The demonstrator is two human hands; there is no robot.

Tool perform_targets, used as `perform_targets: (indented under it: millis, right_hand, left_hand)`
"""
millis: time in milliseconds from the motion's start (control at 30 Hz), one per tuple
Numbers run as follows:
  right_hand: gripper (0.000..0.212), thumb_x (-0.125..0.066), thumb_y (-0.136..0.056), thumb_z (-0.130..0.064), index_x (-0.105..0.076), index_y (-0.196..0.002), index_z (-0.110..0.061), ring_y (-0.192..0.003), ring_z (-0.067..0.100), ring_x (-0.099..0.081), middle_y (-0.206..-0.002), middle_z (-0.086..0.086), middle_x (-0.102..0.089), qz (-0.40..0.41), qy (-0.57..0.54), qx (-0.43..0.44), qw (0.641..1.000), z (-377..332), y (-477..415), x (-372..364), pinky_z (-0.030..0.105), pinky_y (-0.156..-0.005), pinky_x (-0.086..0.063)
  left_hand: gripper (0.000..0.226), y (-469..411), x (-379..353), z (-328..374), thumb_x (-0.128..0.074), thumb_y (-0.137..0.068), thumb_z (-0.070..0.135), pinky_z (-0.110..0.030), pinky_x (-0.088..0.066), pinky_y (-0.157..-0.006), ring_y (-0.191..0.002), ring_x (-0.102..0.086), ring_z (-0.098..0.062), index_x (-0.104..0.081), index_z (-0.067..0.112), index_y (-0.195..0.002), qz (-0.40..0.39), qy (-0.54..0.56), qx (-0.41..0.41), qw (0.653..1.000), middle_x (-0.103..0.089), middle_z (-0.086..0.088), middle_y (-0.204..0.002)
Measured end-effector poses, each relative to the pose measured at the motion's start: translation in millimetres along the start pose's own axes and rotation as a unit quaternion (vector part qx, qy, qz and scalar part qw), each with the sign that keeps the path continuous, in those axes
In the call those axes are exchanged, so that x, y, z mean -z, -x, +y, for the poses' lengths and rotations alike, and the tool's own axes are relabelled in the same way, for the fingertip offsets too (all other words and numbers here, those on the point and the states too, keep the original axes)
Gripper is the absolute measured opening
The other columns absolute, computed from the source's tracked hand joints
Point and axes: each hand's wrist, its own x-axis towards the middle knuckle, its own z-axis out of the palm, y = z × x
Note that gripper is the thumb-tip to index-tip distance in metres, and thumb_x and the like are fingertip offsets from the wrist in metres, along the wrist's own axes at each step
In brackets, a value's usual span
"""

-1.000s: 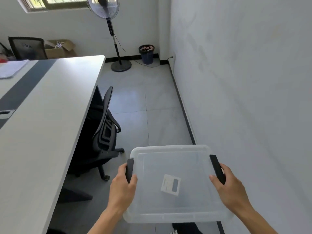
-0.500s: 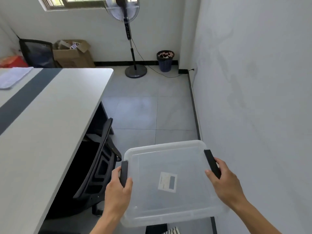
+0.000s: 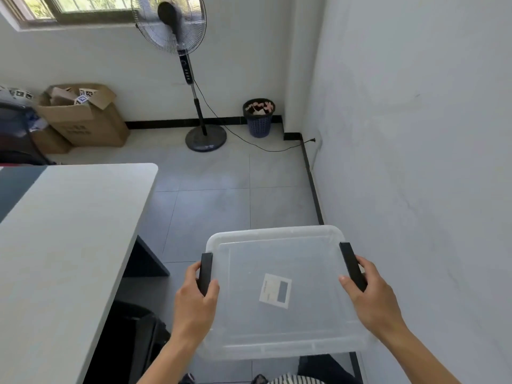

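A clear plastic storage box [image 3: 279,261] with a lid and a white label is carried in the air in front of me, above the tiled floor. My left hand [image 3: 194,303] grips its black left handle [image 3: 205,270], thumb on the lid. On the other side my right hand [image 3: 372,297] grips the black right handle [image 3: 351,261]. The box looks empty through the lid.
A long white table [image 3: 63,245] runs along the left, with a black office chair [image 3: 144,339] tucked beside it. A white wall [image 3: 415,162] stands close on the right. Ahead are a standing fan [image 3: 191,79], a blue waste basket [image 3: 259,117] and a cardboard box [image 3: 83,117].
I have walked forward with the box along the aisle; the table end, fan and waste basket are nearer, and the chair has slipped back toward the bottom left. Both hands hold as before.
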Motion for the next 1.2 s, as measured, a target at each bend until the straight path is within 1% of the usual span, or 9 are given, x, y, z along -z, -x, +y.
perform_targets:
  millis: [133,267,467,600,667,833,900,1100,1200]
  right_hand:
    - [0.048,-0.058,-0.089,-0.034,-0.044,-0.133,-0.022,-0.074,0.008,-0.056,-0.085,-0.013,-0.057,-0.014,-0.01,-0.008,1.0,-23.1,-95.5,-12.1,0.026,-0.062,-0.042]
    - [0.047,-0.057,-0.09,-0.032,-0.042,-0.133,-0.021,-0.076,0.007,-0.057,-0.088,-0.01,-0.058,-0.039,-0.009,0.014,0.999,-61.2,-208.3,-21.2,0.021,-0.057,-0.04]
    - [0.048,-0.057,-0.09,-0.031,-0.042,-0.134,-0.021,-0.084,0.016,-0.059,-0.1,-0.002,-0.061,-0.104,0.034,0.074,0.991,-159.4,-353.9,-31.8,0.026,-0.062,-0.043]
    - [0.049,-0.058,-0.088,-0.035,-0.042,-0.133,-0.026,-0.09,0.018,-0.06,-0.102,-0.006,-0.061,-0.141,0.068,0.123,0.98,-230.8,-430.2,-65.6,0.038,-0.077,-0.051]
    - [0.048,-0.059,-0.087,-0.036,-0.043,-0.132,-0.026,-0.089,0.018,-0.061,-0.097,-0.009,-0.062,-0.159,0.076,0.134,0.975,-261.4,-461.9,-91.3,0.041,-0.08,-0.052]
    - [0.047,-0.06,-0.088,-0.032,-0.045,-0.131,-0.024,-0.087,0.018,-0.059,-0.094,-0.006,-0.061,-0.174,0.079,0.144,0.971,-337.8,-530.2,-162.4,0.035,-0.073,-0.045]
    - [0.047,-0.06,-0.088,-0.031,-0.045,-0.131,-0.024,-0.086,0.019,-0.06,-0.095,-0.005,-0.063,-0.175,0.074,0.149,0.97,-371.7,-550.6,-182.3,0.037,-0.074,-0.047]
    - [0.048,-0.061,-0.086,-0.033,-0.045,-0.131,-0.024,-0.082,0.012,-0.062,-0.087,-0.018,-0.061,-0.169,0.054,0.166,0.97,-463.6,-624.1,-228.5,0.035,-0.071,-0.048]
    - [0.048,-0.063,-0.086,-0.03,-0.046,-0.13,-0.023,-0.08,0.009,-0.06,-0.085,-0.02,-0.059,-0.178,0.052,0.178,0.966,-502.5,-665.6,-255.7,0.032,-0.069,-0.046]
  left_hand:
    - [0.037,-84.5,-27.6,27.0,-0.059,-0.087,0.018,-0.041,-0.058,-0.069,-0.072,-0.065,-0.017,-0.048,0.022,-0.122,-0.006,0.001,0.031,0.999,-0.065,0.006,-0.081]
    - [0.038,-173.2,-55.2,60.1,-0.057,-0.087,0.017,-0.029,-0.047,-0.055,-0.064,-0.059,-0.015,-0.049,0.021,-0.123,0.013,0.014,0.054,0.998,-0.064,0.003,-0.076]
    - [0.035,-279.8,-56.8,114.0,-0.057,-0.087,0.017,-0.024,-0.044,-0.056,-0.071,-0.062,-0.012,-0.048,0.023,-0.12,0.081,0.048,0.094,0.991,-0.065,0.006,-0.08]
    - [0.035,-342.0,-44.3,120.3,-0.059,-0.086,0.017,-0.03,-0.046,-0.059,-0.071,-0.062,-0.015,-0.05,0.022,-0.119,0.141,0.076,0.14,0.977,-0.065,0.003,-0.079]
    - [0.034,-377.9,-38.7,118.7,-0.058,-0.086,0.017,-0.033,-0.047,-0.061,-0.072,-0.062,-0.016,-0.05,0.022,-0.118,0.158,0.083,0.163,0.97,-0.064,0.004,-0.078]
    - [0.032,-484.4,-3.0,112.6,-0.058,-0.086,0.017,-0.037,-0.047,-0.065,-0.073,-0.061,-0.016,-0.051,0.021,-0.117,0.199,0.089,0.188,0.958,-0.063,0.005,-0.076]
    - [0.031,-524.8,17.5,116.5,-0.059,-0.086,0.016,-0.037,-0.048,-0.064,-0.072,-0.061,-0.019,-0.052,0.02,-0.115,0.212,0.087,0.19,0.955,-0.064,0.003,-0.077]
    - [0.028,-642.4,67.3,139.3,-0.059,-0.086,0.018,-0.037,-0.044,-0.058,-0.065,-0.06,-0.023,-0.052,0.024,-0.112,0.223,0.078,0.173,0.956,-0.062,0.001,-0.069]
    - [0.027,-691.5,80.2,144.8,-0.059,-0.087,0.019,-0.038,-0.047,-0.062,-0.068,-0.062,-0.022,-0.051,0.027,-0.112,0.239,0.083,0.177,0.951,-0.064,0.002,-0.071]
